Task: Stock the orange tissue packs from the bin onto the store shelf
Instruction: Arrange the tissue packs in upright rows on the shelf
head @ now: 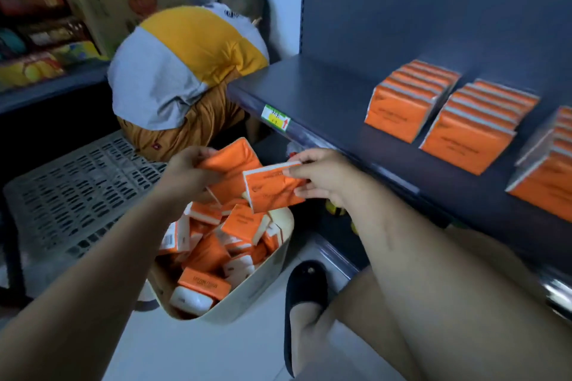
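Above the bin (pixel 247 297) of orange tissue packs (pixel 216 254), my left hand (pixel 188 170) grips one pack (pixel 235 161) while my right hand (pixel 322 176) pinches another (pixel 272 187); stocked rows (pixel 408 99) line the shelf (pixel 315 93) front edge.

Dim light fills a narrow store aisle with a pale glossy tiled floor (pixel 198 346) along the bottom of the frame. A white wall (pixel 288 0) rises at upper centre, meeting a dark blue-grey metal back panel (pixel 433 0) that fills the upper right. At left centre lies a grey perforated plastic crate (pixel 77 192). Above it, in the upper left, a dark shelving unit (pixel 46 86) carries colourful packaged goods and a tilted brown cardboard box (pixel 120 12). A person in a yellow and grey shirt (pixel 182 65) crouches at upper centre, facing the wall. A green and yellow price label (pixel 275 119) sticks to a shelf edge at centre
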Action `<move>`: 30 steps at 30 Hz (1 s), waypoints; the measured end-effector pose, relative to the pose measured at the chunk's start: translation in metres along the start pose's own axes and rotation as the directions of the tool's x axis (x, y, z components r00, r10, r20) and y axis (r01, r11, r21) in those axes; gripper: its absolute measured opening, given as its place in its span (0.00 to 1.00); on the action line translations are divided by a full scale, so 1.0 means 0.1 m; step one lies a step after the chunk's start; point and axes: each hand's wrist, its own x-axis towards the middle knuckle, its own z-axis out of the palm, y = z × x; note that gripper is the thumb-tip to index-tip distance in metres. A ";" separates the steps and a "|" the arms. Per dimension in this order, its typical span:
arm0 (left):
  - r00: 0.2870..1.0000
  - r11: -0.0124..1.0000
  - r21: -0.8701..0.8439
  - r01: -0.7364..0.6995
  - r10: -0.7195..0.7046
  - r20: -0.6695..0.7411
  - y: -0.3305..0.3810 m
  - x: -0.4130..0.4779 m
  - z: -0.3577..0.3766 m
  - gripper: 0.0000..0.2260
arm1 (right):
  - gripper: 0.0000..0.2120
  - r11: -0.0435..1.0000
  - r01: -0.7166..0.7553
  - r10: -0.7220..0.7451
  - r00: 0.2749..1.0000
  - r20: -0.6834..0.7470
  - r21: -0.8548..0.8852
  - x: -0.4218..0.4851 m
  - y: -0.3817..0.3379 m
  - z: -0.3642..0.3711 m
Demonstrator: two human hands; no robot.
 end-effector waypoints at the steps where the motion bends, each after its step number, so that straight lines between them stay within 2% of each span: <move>1: 1.000 1.000 -0.018 -0.025 0.025 0.007 0.12 -0.02 0.05 0.18 | 0.15 0.999 0.010 -0.010 1.000 0.011 0.053 -0.08 -0.08 -0.09; 4: 0.991 0.991 -0.085 -0.106 0.112 0.068 0.50 -0.10 0.30 0.17 | 0.18 0.992 0.088 -0.092 0.995 0.038 0.086 -0.35 -0.28 -0.37; 7: 0.976 0.969 -0.219 -0.112 0.149 0.158 0.89 -0.21 0.68 0.16 | 0.22 0.974 0.218 -0.217 0.976 0.026 -0.057 -0.68 -0.38 -0.72; 10: 0.930 0.953 -0.246 -0.176 0.243 0.275 1.23 -0.31 1.14 0.14 | 0.21 0.927 0.299 -0.333 0.933 -0.132 -0.226 -1.10 -0.41 -1.13; 13: 0.871 0.933 -0.273 -0.237 0.328 0.367 1.56 -0.47 1.63 0.18 | 0.16 0.912 0.338 -0.397 0.872 -0.286 -0.234 -1.62 -0.34 -1.57; 19: 0.728 0.907 -0.307 -0.289 0.416 0.544 1.99 -0.86 2.67 0.17 | 0.14 0.908 0.346 -0.419 0.746 -0.518 -0.236 -2.65 0.12 -2.36; 23: 0.622 0.873 -0.235 -0.428 0.473 0.624 2.10 -1.00 3.13 0.16 | 0.11 0.903 0.384 -0.411 0.634 -0.655 -0.195 -3.18 0.55 -2.67; 26: 0.589 0.857 -0.234 -0.458 0.490 0.642 2.07 -1.16 3.38 0.20 | 0.14 0.907 0.370 -0.388 0.547 -0.742 -0.201 -3.42 0.68 -2.85; 30: 0.563 0.851 -0.208 -0.482 0.483 0.671 2.01 -1.43 3.64 0.18 | 0.19 0.926 0.340 -0.323 0.489 -0.810 -0.164 -3.71 0.86 -3.05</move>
